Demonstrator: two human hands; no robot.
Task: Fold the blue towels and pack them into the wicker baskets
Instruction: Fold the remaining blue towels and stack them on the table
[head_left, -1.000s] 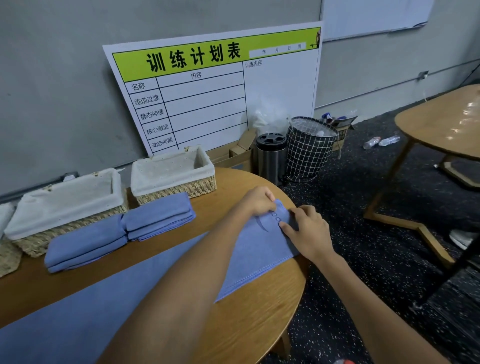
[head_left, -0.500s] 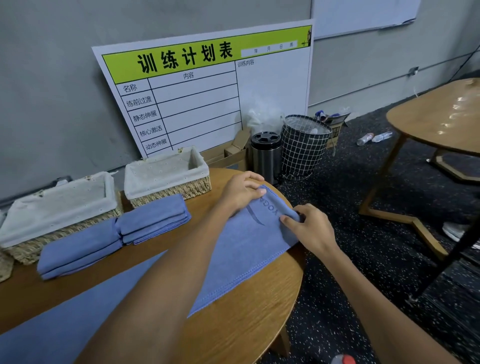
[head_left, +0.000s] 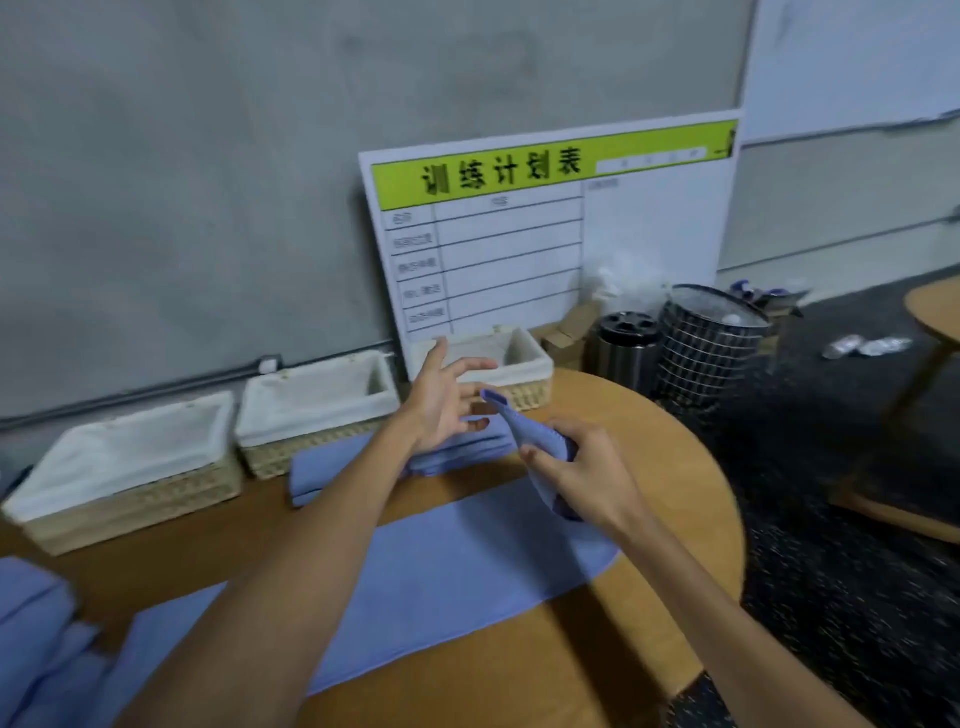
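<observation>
Standing along the far edge of the round wooden table (head_left: 519, 670), three wicker baskets with white lining wait in a row: the left basket (head_left: 130, 478), the middle basket (head_left: 317, 405) and the right basket (head_left: 488, 364). Folded blue towels (head_left: 457, 452) lie just in front of them (partly hidden by the arm). A long blue towel (head_left: 457, 577) is spread flat across the table. The left hand (head_left: 441, 405) hovers with fingers spread, holding nothing. The right hand (head_left: 582, 478) grips the right end of the long towel, lifted off the table.
</observation>
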